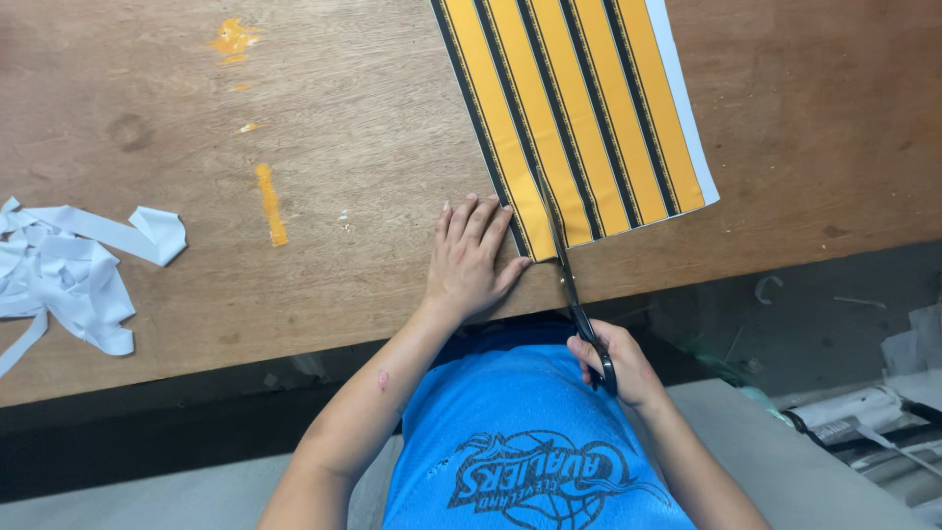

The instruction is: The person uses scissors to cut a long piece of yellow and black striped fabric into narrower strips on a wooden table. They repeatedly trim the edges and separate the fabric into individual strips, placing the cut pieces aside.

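A sheet of fabric with yellow and black stripes and a white edge (579, 108) lies on the wooden table (343, 147), reaching from the far edge toward me. My left hand (471, 257) lies flat, fingers spread, on the table at the sheet's near left corner, touching the outer yellow stripe. My right hand (613, 365) grips the handles of black scissors (569, 280). The blades point away from me and enter the sheet's near edge along a black stripe.
A heap of white cut strips (69, 270) lies at the table's left. Orange paint marks (270, 201) stain the wood. Below the table's near edge is a grey floor, with rolled material (854, 412) at the lower right.
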